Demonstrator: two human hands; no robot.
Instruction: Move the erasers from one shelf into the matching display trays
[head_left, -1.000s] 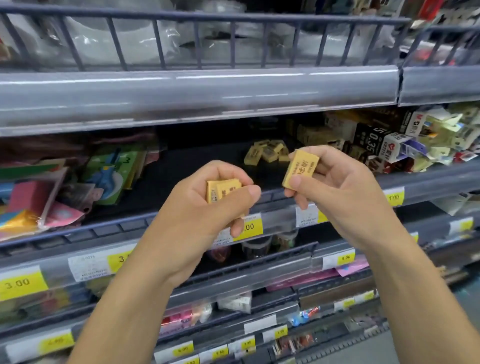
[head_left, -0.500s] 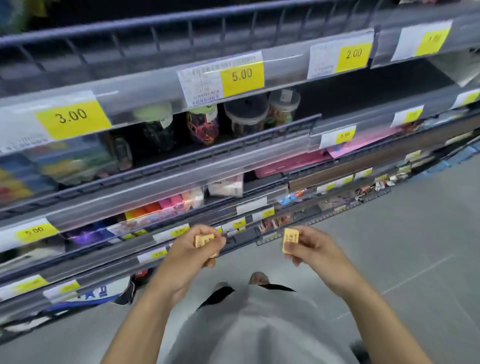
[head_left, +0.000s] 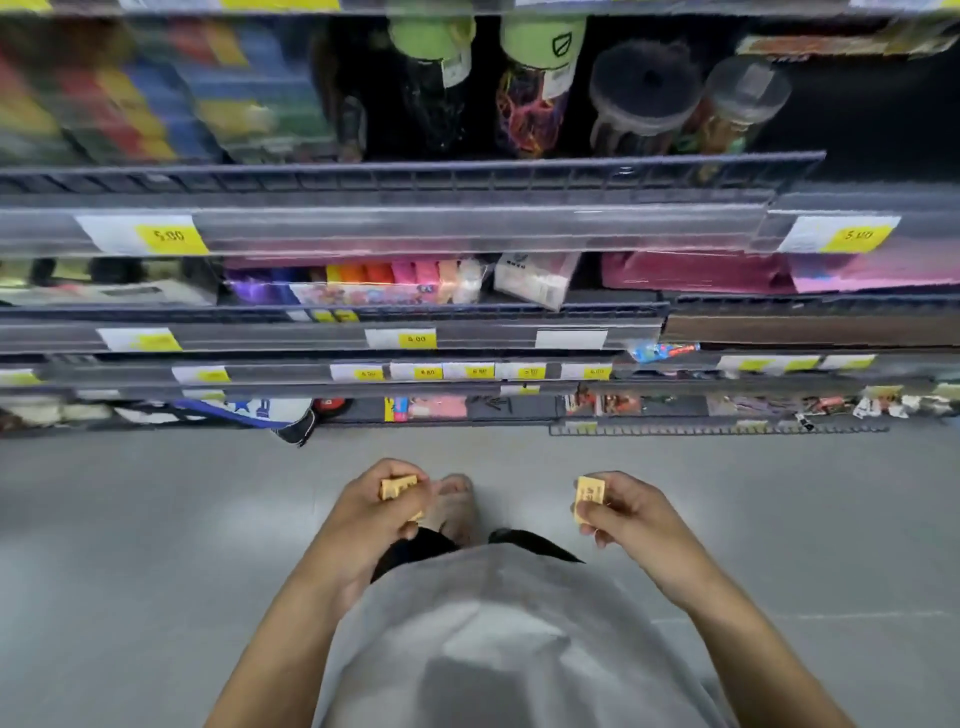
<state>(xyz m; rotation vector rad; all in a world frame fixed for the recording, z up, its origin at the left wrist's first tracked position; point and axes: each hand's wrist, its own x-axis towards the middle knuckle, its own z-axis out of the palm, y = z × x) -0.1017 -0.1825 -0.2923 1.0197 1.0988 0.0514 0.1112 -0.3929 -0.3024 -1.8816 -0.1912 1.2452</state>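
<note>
My left hand (head_left: 371, 512) grips small yellow erasers (head_left: 397, 487) between thumb and curled fingers, low over the grey floor. To its right, my right hand (head_left: 631, 514) pinches one yellow eraser (head_left: 589, 498) upright, its printed face toward me. Both hands hang in front of my grey shirt, well below and apart from the shelves. No display tray for erasers shows in this blurred view.
Several dark shelves (head_left: 415, 228) with yellow price labels run across the top half. They carry jars (head_left: 644, 98), coloured packs (head_left: 395, 280) and pink sheets (head_left: 727, 273). Grey floor (head_left: 156, 519) spreads below, and a foot (head_left: 457, 509) shows between my hands.
My view has swung down from the eraser shelf to the lower shelves and the floor. Both hands dropped with the erasers still held and moved a little further apart.
</note>
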